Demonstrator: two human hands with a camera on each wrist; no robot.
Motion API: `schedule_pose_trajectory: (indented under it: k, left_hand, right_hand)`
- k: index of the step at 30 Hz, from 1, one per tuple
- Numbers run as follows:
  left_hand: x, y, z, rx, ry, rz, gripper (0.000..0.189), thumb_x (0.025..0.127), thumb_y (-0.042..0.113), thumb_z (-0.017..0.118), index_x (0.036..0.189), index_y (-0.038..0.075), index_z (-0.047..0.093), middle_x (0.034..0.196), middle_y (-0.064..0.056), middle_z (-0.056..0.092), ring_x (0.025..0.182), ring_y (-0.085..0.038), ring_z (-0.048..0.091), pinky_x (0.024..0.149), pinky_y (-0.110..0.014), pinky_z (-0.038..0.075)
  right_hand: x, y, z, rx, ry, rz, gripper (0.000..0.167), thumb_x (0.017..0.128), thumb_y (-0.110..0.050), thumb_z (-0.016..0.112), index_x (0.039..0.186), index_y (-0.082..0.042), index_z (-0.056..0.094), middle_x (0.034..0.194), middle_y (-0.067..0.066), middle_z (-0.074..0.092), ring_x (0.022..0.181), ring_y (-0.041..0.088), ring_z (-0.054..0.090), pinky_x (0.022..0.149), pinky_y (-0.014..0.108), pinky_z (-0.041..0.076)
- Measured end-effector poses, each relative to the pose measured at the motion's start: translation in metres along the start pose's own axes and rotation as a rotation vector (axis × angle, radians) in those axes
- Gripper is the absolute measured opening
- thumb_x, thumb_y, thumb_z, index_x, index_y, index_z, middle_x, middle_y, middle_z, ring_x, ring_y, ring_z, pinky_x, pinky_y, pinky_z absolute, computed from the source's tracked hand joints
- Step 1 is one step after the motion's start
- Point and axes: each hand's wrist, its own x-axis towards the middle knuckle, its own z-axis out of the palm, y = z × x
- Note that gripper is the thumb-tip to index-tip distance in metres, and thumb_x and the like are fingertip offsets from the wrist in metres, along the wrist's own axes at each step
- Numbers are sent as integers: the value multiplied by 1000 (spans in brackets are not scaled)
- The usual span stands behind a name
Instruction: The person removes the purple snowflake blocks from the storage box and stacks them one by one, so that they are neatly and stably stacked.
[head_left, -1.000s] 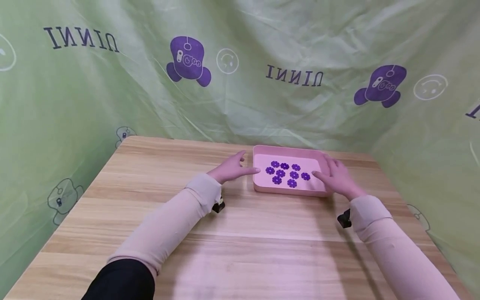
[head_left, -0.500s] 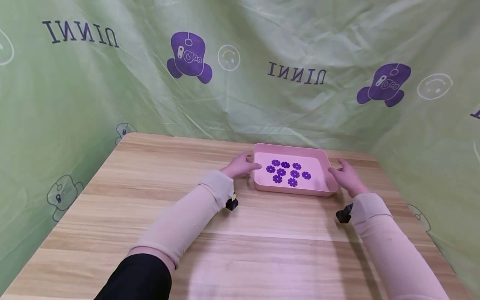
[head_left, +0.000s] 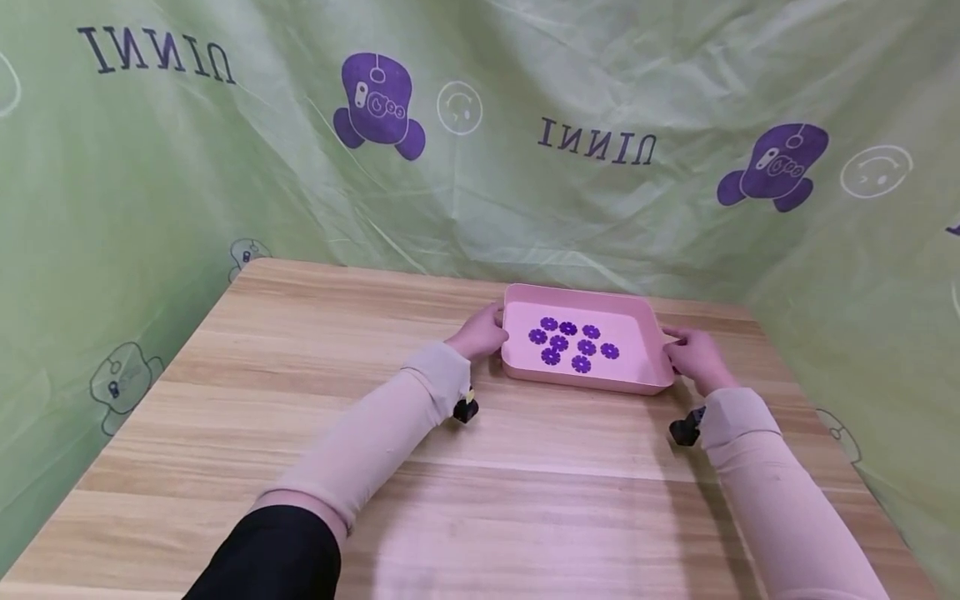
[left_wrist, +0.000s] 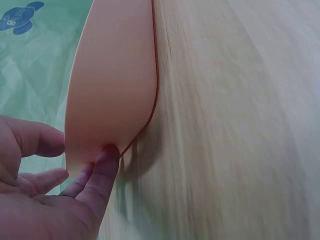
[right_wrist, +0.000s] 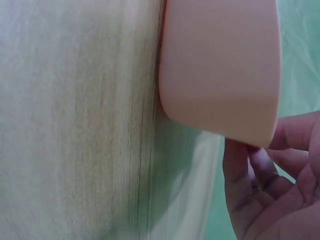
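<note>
A shallow pink tray (head_left: 637, 367) stands toward the back of the wooden table, with several small purple flower-shaped pieces (head_left: 558, 342) lying in it. At its left end, my left hand (head_left: 480, 332) holds the tray, fingertips on the outer wall and a digit at the rim. My right hand (head_left: 699, 358) grips the opposite end the same way. In the left wrist view, the fingers (left_wrist: 102, 175) meet the wall near a rounded corner. From the right wrist, fingers (right_wrist: 240, 170) show against the end wall, some tips hidden behind it.
The wooden table (head_left: 465, 500) runs back to a green curtain (head_left: 480, 225) with purple prints, which hangs right behind the tray and around both sides. Each wrist carries a small black camera, such as the left one (head_left: 466, 408).
My left hand has moved right to the tray's left end. The right hand has drawn back from over the tray to its right end. The flower pieces keep their arrangement.
</note>
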Motion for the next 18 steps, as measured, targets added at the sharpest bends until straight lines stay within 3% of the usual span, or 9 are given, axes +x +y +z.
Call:
schedule_pose_trajectory:
  k: [6, 11, 13, 18]
  left_hand:
    - [-15, -10, -17, 60, -26, 36, 67, 89, -10, 51, 155, -1, 43, 106, -20, 66, 88, -23, 62, 76, -29, 54]
    - [-31, -12, -35, 117, -73, 42, 68, 89, -9, 50, 156, -4, 39, 94, -13, 62, 78, -18, 54, 66, -24, 46]
    - [-38, -14, -41, 132, -89, 29, 69, 90, -8, 51, 158, -4, 36, 99, -15, 63, 80, -18, 55, 68, -25, 46]
    - [-59, -19, -57, 167, -107, 13, 70, 91, -6, 52, 158, -5, 33, 127, -24, 64, 101, -27, 62, 88, -33, 53]
  right_hand:
    - [-4, -12, 4, 17, -153, -7, 61, 96, 1, 45, 154, 14, 30, 98, 21, 61, 79, 15, 62, 72, 28, 60]
    - [-10, -20, 14, 52, -198, -9, 63, 98, 1, 44, 157, 11, 26, 95, 17, 58, 79, 17, 62, 72, 30, 60]
    - [-13, -21, 19, 70, -209, -8, 64, 98, 1, 44, 158, 10, 24, 93, 15, 56, 79, 18, 62, 73, 30, 61]
    - [-20, -29, 33, 115, -258, -20, 64, 99, 2, 45, 159, 9, 22, 98, 17, 57, 83, 19, 64, 76, 34, 62]
